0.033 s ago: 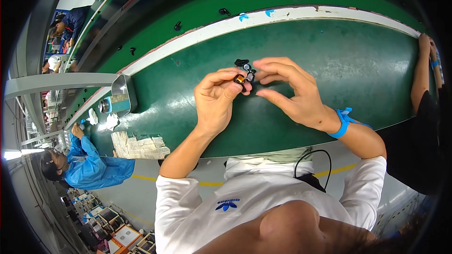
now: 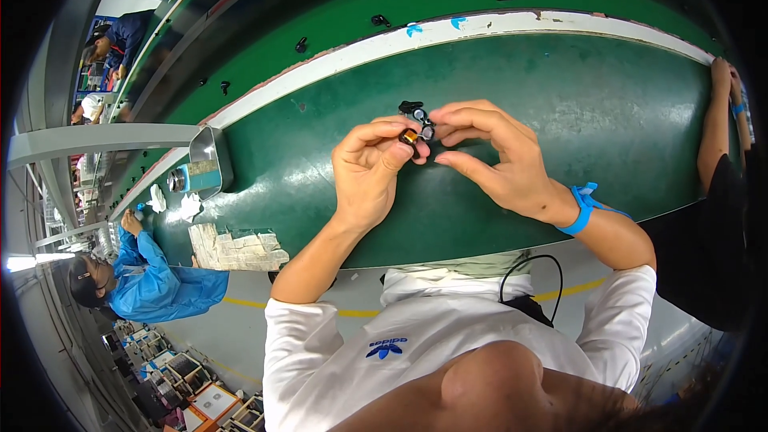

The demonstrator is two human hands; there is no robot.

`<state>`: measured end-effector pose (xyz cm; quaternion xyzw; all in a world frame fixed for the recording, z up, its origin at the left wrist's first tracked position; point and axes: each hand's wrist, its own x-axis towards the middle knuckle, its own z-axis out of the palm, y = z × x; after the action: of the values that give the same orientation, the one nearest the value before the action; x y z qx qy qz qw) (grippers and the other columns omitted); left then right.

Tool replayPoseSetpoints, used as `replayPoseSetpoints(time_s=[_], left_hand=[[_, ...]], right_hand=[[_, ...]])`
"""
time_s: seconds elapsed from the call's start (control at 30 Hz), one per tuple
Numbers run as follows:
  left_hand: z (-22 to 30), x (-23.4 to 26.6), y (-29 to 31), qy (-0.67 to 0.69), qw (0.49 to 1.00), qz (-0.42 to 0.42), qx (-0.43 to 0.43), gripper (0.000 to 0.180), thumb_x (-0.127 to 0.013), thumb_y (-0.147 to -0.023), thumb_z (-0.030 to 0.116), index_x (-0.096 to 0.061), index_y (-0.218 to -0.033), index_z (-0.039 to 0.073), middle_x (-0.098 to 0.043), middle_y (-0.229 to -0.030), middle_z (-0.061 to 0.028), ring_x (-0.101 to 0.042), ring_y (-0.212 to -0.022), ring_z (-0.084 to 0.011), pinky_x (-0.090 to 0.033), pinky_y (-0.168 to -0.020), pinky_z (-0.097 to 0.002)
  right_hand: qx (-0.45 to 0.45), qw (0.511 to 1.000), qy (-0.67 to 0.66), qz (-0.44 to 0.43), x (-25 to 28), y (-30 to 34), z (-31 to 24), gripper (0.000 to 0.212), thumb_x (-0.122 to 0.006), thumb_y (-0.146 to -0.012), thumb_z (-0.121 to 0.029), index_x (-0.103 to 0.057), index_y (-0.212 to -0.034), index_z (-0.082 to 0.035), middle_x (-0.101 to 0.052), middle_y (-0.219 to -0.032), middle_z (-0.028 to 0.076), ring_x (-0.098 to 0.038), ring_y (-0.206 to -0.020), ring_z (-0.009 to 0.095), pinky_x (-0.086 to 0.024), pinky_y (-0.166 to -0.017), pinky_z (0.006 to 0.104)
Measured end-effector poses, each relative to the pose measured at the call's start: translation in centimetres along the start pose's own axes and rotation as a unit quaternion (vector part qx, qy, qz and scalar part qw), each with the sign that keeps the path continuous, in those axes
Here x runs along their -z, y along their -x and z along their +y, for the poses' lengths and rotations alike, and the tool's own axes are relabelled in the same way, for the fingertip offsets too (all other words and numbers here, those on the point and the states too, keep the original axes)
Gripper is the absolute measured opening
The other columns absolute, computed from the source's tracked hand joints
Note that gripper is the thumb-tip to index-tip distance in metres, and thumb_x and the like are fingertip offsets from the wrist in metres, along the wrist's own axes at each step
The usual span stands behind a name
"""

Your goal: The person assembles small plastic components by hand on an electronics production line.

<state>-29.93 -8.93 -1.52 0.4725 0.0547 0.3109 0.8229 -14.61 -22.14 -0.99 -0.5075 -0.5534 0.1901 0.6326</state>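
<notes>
My left hand [image 2: 368, 164] pinches a small black earbud-like piece [image 2: 409, 137] with an orange-gold inside between thumb and fingers. Right beside that piece, close to the fingertips of both hands, is a small round silver-and-black part [image 2: 427, 133]. My right hand [image 2: 496, 144] is curved around the right side, thumb and fingers apart, with nothing visible between them. Just beyond the fingertips lie another round silver-faced part [image 2: 419, 114] and a black piece [image 2: 410, 106], on the green work surface [image 2: 496, 64]. Whether the right fingertips touch the silver part I cannot tell.
Beyond a white ledge [image 2: 344, 50], a green belt [image 2: 448, 0] carries several black pieces. At left are a metal bin [image 2: 226, 162], a bottle [image 2: 178, 179], crumpled tissue [image 2: 190, 206] and a taped pad [image 2: 232, 248]. A person in blue [image 2: 160, 284] sits left; another's arm [image 2: 714, 128] rests right.
My left hand and the piece in it have shifted very slightly to the right. My right hand is almost unchanged.
</notes>
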Motion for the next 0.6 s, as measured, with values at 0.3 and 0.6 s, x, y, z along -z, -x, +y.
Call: replayPoseSetpoints(time_s=[0.3,0.6], left_hand=[[0.2,-0.1,0.4,-0.092,0.995,-0.03,-0.008,0.024,-0.066,-0.083,-0.014,-0.064,-0.105,-0.005,-0.06,-0.11,-0.0152,-0.065,-0.094,-0.0212,-0.057,-0.083,-0.031],[0.3,-0.2,0.4,-0.185,0.98,-0.044,-0.053,0.022,-0.068,-0.082,-0.013,-0.067,-0.102,-0.004,-0.06,-0.11,-0.0142,-0.064,-0.096,-0.0189,-0.057,-0.083,-0.0288]], right_hand=[[0.07,0.995,0.072,0.014,0.4,-0.8,-0.8,0.02,-0.073,-0.079,0.006,-0.065,-0.098,0.003,-0.069,-0.097,0.017,-0.069,-0.085,0.024,-0.057,-0.071,0.031],[0.013,0.999,0.033,-0.004,-0.1,-0.5,-1.1,0.017,-0.07,-0.081,0.009,-0.07,-0.097,0.005,-0.067,-0.099,0.015,-0.068,-0.085,0.022,-0.056,-0.07,0.0283]])
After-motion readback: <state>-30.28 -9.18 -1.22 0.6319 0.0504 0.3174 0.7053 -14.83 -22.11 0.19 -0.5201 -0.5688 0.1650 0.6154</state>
